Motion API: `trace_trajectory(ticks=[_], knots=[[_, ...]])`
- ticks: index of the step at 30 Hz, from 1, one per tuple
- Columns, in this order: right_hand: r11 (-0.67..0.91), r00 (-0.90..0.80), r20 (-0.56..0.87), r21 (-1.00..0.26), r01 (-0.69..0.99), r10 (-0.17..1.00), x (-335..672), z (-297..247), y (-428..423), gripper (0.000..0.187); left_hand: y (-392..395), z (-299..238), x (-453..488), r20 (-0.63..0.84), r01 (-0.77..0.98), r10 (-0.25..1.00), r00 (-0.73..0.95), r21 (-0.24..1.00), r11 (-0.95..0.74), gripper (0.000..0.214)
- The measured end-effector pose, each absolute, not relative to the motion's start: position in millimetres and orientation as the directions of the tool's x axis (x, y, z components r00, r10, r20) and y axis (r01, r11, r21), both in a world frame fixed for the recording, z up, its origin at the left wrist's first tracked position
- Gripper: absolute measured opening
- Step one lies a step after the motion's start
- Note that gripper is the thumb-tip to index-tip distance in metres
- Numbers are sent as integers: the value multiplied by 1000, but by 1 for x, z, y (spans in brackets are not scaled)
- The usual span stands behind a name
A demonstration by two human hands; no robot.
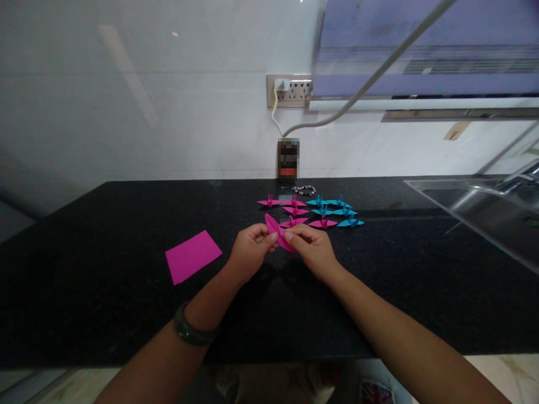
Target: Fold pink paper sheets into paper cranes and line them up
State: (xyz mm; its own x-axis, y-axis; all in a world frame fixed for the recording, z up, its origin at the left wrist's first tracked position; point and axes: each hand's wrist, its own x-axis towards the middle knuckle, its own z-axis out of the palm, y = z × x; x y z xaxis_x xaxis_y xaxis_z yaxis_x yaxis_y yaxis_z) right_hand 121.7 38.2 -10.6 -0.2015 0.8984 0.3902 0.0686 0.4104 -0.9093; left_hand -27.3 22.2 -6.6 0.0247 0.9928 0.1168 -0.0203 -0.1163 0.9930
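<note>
Between my two hands is a partly folded pink origami paper (275, 225), held just above the dark counter (126, 325). My left hand (252, 247) pinches its left side with thumb and fingers. Gripping the right side, my right hand (314, 247) has its thumb pressed on the paper. Behind the hands stand several finished paper cranes in rows: pink cranes (295, 211) on the left and blue cranes (346, 211) on the right. Left of my left hand lies a stack of pink paper sheets (192, 257).
A phone-like device (288, 159), its face blurred, leans on the tiled wall with a cable (357, 104) above it. A beaded bracelet (304, 190) lies near its foot. The wall socket (290, 91) holds a white plug. At the far right is a metal sink (484, 207).
</note>
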Motion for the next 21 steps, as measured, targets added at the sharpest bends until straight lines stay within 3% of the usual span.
trace_trajectory(ticks=[8,15,18,21], knots=[[274,-212,270,-962,-12,939,119,-16,39,15,23,-11,-25,136,-32,991,19,990,-135,16],[321,-194,307,-946,43,932,114,-15,34,13,20,-4,-23,245,64,968,-57,968,-242,10],[329,-160,313,-941,80,936,114,-14,32,12,18,-3,-23,244,53,967,-68,969,-241,21],[350,-132,335,-929,119,933,114,-13,30,11,19,-4,-22,154,-12,986,-61,988,-155,31]])
